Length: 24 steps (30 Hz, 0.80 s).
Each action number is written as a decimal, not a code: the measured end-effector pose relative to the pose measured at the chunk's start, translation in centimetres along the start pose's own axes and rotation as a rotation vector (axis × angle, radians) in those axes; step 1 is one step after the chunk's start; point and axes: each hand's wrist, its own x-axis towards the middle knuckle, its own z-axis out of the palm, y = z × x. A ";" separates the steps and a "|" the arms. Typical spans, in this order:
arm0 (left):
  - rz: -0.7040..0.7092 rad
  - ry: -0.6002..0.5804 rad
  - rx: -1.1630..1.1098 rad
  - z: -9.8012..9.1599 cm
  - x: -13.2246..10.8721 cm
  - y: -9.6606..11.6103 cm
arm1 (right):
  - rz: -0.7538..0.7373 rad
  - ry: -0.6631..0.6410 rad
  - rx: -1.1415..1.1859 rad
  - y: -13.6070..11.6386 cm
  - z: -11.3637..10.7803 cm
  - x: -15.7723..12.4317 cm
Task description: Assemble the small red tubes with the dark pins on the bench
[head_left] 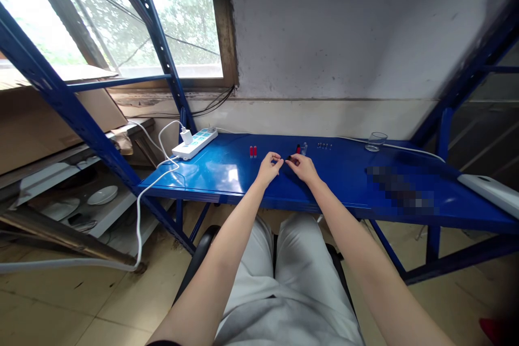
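Left hand [269,167] pinched shut, contents unclear; right hand [303,167] grips one dark piece [289,158]; two red pieces [253,151] beyond

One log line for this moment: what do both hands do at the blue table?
left hand: beside right hand, grip unclear | right hand: pinches small black part | surface: blue table | nearby: red pieces, power strip

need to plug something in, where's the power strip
In the head view the white power strip lies at the back left of the blue shelf, left of the two small red pieces and the left hand.
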 end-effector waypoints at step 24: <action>-0.079 0.094 0.086 -0.3 -0.2 0.5 | 0.428 -0.025 -0.248 3.6 -0.2 3.1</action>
